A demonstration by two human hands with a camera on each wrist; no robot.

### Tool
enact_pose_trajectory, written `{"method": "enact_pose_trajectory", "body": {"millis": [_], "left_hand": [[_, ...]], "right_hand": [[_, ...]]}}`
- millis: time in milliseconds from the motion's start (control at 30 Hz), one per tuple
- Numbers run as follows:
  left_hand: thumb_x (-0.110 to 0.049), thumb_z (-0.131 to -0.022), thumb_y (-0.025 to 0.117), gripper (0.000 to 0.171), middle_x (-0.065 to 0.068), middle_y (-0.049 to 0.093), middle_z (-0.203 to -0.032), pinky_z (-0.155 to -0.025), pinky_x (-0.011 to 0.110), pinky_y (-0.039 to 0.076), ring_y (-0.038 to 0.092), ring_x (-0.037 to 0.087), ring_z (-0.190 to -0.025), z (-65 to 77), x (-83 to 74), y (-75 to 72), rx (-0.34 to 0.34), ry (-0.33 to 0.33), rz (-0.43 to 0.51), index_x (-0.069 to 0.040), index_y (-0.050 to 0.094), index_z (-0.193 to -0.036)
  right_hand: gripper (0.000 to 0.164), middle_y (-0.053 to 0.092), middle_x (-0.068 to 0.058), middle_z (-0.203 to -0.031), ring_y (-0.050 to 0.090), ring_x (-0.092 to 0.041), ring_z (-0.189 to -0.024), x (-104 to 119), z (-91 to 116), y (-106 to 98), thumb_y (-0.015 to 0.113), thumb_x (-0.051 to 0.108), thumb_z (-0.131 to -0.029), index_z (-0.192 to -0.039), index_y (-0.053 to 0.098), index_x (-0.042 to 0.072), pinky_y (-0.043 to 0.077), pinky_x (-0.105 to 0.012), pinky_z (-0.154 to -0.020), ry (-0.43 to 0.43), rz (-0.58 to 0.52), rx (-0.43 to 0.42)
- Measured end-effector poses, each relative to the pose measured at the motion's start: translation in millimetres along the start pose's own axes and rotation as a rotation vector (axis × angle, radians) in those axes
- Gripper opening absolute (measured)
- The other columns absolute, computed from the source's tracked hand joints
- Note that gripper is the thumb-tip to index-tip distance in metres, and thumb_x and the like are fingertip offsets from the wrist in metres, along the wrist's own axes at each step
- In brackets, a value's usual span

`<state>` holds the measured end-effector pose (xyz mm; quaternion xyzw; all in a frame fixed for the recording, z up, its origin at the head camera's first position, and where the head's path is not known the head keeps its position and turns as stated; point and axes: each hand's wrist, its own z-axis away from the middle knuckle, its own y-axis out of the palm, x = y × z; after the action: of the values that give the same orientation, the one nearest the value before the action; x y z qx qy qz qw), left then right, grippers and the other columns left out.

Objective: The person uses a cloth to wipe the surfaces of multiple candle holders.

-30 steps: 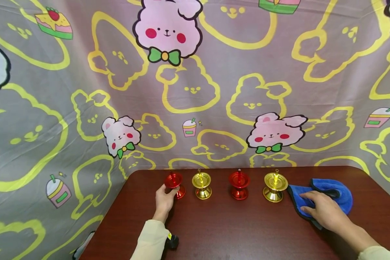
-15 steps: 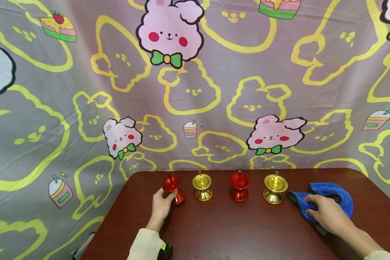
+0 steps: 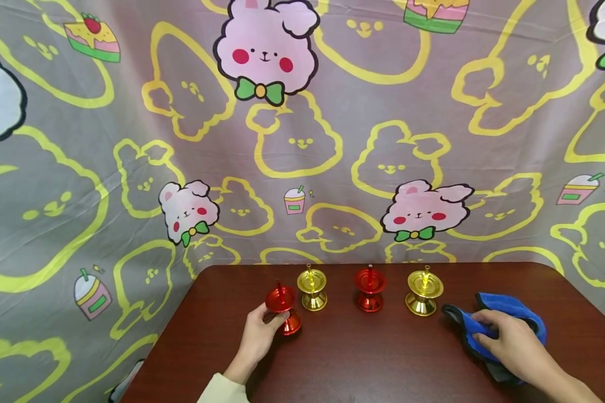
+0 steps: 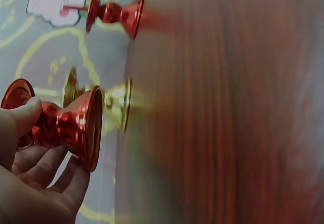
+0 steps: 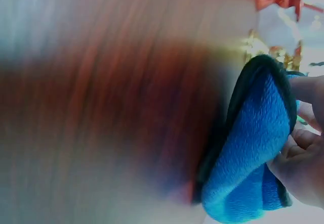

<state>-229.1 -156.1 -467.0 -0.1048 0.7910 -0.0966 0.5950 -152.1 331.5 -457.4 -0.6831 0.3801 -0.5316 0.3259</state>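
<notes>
Near the table's left side, my left hand grips a red metallic candle holder round its narrow waist. In the left wrist view, its flared base is off the table, with the thumb on one side and fingers on the other. My right hand pinches a blue cloth with dark edging at the right. The right wrist view shows the folded cloth bunched against the fingers and raised at its near part. The cloth partly hides the fingertips.
Along the back of the brown table stand a gold candle holder, a red one and another gold one. A patterned curtain hangs behind the table and at its left.
My left hand has lifted the red candle holder and brought it toward me and slightly right. My right hand has gathered the cloth and drawn it slightly nearer, raising its left edge.
</notes>
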Motion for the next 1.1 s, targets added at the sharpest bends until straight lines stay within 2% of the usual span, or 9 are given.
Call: {"method": "enact_pose_trajectory", "body": {"millis": [167, 267, 433, 567, 833, 1100], "left_hand": [[-0.006, -0.088, 0.075, 0.028, 0.012, 0.073, -0.108, -0.086, 0.026, 0.052, 0.067, 0.019, -0.099, 7.5, -12.5, 11.1, 0.071, 0.022, 0.024, 0.0, 0.071, -0.115], [-0.008, -0.089, 0.075, 0.028, 0.01, 0.073, -0.108, -0.087, 0.027, 0.051, 0.066, 0.018, -0.1, 12.4, -19.6, 19.0, 0.115, 0.04, 0.047, -0.001, 0.071, -0.116], [-0.009, -0.09, 0.074, 0.026, 0.008, 0.073, -0.108, -0.089, 0.028, 0.05, 0.065, 0.016, -0.102, 21.6, -29.0, 34.5, 0.199, 0.08, 0.1, -0.003, 0.071, -0.116], [-0.009, -0.091, 0.073, 0.027, 0.009, 0.073, -0.109, -0.09, 0.028, 0.05, 0.065, 0.014, -0.102, 28.9, -34.1, 48.0, 0.263, 0.101, 0.138, -0.002, 0.071, -0.116], [-0.008, -0.092, 0.071, 0.027, 0.011, 0.072, -0.111, -0.088, 0.026, 0.051, 0.066, 0.013, -0.101, 40.7, -47.9, 71.6, 0.377, 0.09, 0.248, -0.001, 0.069, -0.119], [-0.006, -0.095, 0.066, 0.028, 0.017, 0.07, -0.116, -0.09, 0.026, 0.051, 0.065, 0.012, -0.105, 50.1, -62.7, 87.3, 0.455, 0.091, 0.338, 0.002, 0.066, -0.123]], "right_hand": [[0.028, 0.07, 0.011, -0.091, 0.059, 0.001, -0.079, 18.0, 7.3, -1.0, 0.087, 0.014, -0.077, -0.1, 0.073, 0.022, 0.048, -0.025, -0.062, -0.054, -0.041, -0.158], [0.028, 0.071, 0.01, -0.09, 0.06, 0.002, -0.078, 31.2, 9.1, -3.5, 0.087, 0.017, -0.079, -0.102, 0.073, 0.019, 0.049, -0.025, -0.062, -0.044, -0.096, -0.187], [0.029, 0.072, 0.003, -0.092, 0.063, -0.002, -0.074, 54.2, 10.7, -8.4, 0.083, 0.021, -0.084, -0.108, 0.072, 0.01, 0.051, -0.025, -0.061, 0.021, -0.204, -0.157], [0.029, 0.071, 0.001, -0.093, 0.064, -0.004, -0.075, 71.9, 12.4, -8.3, 0.081, 0.018, -0.086, -0.111, 0.07, 0.008, 0.052, -0.026, -0.062, 0.034, -0.304, -0.158], [0.036, 0.071, -0.004, -0.096, 0.067, -0.013, -0.077, 104.0, 15.4, -10.0, 0.078, 0.02, -0.089, -0.12, 0.067, 0.004, 0.055, -0.028, -0.064, 0.09, -0.497, -0.123], [0.036, 0.071, -0.005, -0.096, 0.067, -0.015, -0.079, 128.4, 16.5, -10.4, 0.078, 0.02, -0.09, -0.121, 0.067, 0.005, 0.056, -0.028, -0.066, 0.061, -0.541, -0.15]]}}
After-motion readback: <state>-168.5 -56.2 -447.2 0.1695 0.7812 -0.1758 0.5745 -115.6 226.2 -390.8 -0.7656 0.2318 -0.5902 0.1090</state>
